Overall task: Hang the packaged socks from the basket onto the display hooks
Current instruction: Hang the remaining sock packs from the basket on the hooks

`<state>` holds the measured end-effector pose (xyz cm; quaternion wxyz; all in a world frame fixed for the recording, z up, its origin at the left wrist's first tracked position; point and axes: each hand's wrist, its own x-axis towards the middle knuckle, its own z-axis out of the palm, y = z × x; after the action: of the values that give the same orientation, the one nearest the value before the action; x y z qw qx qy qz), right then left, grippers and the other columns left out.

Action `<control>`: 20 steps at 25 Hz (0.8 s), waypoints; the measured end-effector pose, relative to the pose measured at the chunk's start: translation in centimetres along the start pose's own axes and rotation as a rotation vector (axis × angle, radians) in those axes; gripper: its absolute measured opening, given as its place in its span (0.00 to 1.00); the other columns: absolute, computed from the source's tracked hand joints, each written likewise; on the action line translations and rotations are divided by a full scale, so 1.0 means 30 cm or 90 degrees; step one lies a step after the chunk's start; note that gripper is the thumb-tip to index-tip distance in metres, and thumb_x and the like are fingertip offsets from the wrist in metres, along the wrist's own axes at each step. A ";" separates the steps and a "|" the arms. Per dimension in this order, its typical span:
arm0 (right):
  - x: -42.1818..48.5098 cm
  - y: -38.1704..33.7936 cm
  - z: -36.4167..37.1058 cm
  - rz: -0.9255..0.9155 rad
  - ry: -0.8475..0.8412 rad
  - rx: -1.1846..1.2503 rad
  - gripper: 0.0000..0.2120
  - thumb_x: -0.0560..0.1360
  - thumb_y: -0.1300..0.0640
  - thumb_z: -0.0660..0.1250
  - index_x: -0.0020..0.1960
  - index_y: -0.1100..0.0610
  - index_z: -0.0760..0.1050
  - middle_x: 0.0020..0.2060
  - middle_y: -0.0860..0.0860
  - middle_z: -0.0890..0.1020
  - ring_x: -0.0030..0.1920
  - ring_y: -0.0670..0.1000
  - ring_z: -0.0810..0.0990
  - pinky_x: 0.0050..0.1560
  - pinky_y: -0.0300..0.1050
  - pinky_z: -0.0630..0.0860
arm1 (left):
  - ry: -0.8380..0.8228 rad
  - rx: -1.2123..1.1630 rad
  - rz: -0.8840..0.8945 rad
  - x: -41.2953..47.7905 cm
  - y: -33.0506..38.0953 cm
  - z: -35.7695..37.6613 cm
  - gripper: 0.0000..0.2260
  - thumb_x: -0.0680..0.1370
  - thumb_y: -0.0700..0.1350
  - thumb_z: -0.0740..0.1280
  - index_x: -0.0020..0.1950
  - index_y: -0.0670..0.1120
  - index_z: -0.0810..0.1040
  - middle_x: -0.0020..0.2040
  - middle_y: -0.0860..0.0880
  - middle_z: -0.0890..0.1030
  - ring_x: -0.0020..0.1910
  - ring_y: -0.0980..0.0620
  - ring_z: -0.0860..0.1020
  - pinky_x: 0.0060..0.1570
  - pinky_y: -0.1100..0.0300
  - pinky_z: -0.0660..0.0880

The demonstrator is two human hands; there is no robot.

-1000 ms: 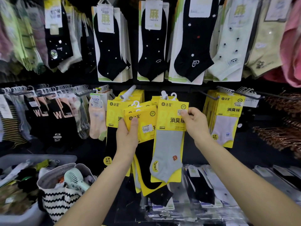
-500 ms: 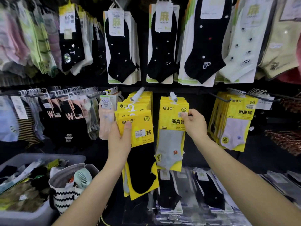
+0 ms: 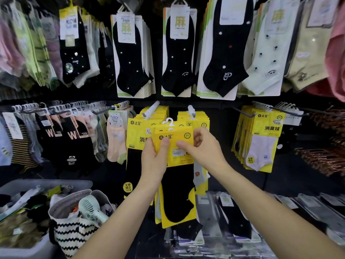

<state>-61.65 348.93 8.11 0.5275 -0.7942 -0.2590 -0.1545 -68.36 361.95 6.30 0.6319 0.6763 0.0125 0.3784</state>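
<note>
My left hand point(image 3: 155, 158) grips a stack of yellow-carded black sock packs point(image 3: 176, 193), thumb on the front card. My right hand point(image 3: 204, 148) pinches the right side of the front card, near its white hanger loop point(image 3: 169, 122). The packs are held in front of two white display hooks: the left hook point(image 3: 152, 109) carries yellow packs of black socks point(image 3: 137, 135), the right hook point(image 3: 191, 110) carries yellow packs of grey socks point(image 3: 200, 176), mostly hidden behind my hands.
A grey bin point(image 3: 28, 186) with loose socks sits at the lower left. Beside it stands a zigzag-patterned bag point(image 3: 74, 234) holding a small green fan point(image 3: 91, 208). More yellow packs point(image 3: 261, 141) hang at the right. Bagged socks point(image 3: 233, 212) lie on the shelf below.
My right hand let go of the grey sock pack on the right hook and came left onto the stack in my left hand. The stack shifted right and up.
</note>
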 end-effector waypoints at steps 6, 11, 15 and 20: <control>-0.017 0.022 -0.078 0.078 0.063 0.087 0.16 0.69 0.49 0.73 0.40 0.55 0.68 0.37 0.55 0.79 0.38 0.57 0.78 0.42 0.55 0.77 | -0.053 -0.010 -0.072 -0.005 -0.005 0.029 0.15 0.75 0.42 0.69 0.59 0.49 0.72 0.56 0.51 0.79 0.55 0.55 0.78 0.53 0.58 0.75; 0.020 -0.023 -0.150 -0.003 -0.017 0.102 0.04 0.72 0.53 0.70 0.41 0.49 0.76 0.38 0.46 0.80 0.40 0.47 0.77 0.43 0.41 0.74 | -0.076 0.040 -0.069 -0.008 -0.012 0.042 0.12 0.74 0.42 0.70 0.52 0.54 0.71 0.50 0.56 0.78 0.49 0.60 0.77 0.43 0.68 0.74; 0.067 -0.056 -0.180 -0.026 -0.072 -0.012 0.09 0.74 0.56 0.68 0.36 0.48 0.76 0.35 0.45 0.79 0.37 0.43 0.75 0.39 0.36 0.71 | -0.098 0.039 -0.058 -0.008 -0.023 0.039 0.12 0.74 0.42 0.70 0.48 0.56 0.71 0.48 0.60 0.78 0.46 0.64 0.77 0.37 0.72 0.75; 0.134 -0.070 -0.184 -0.006 -0.019 -0.069 0.08 0.75 0.55 0.68 0.37 0.51 0.76 0.34 0.49 0.78 0.40 0.50 0.77 0.47 0.48 0.76 | -0.085 0.022 -0.042 -0.005 -0.032 0.034 0.08 0.77 0.44 0.66 0.49 0.57 0.71 0.49 0.59 0.78 0.50 0.62 0.77 0.42 0.69 0.73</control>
<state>-59.42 345.50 13.97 0.4789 -0.8227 -0.2621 -0.1589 -67.47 361.21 5.48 0.6314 0.7104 -0.0011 0.3111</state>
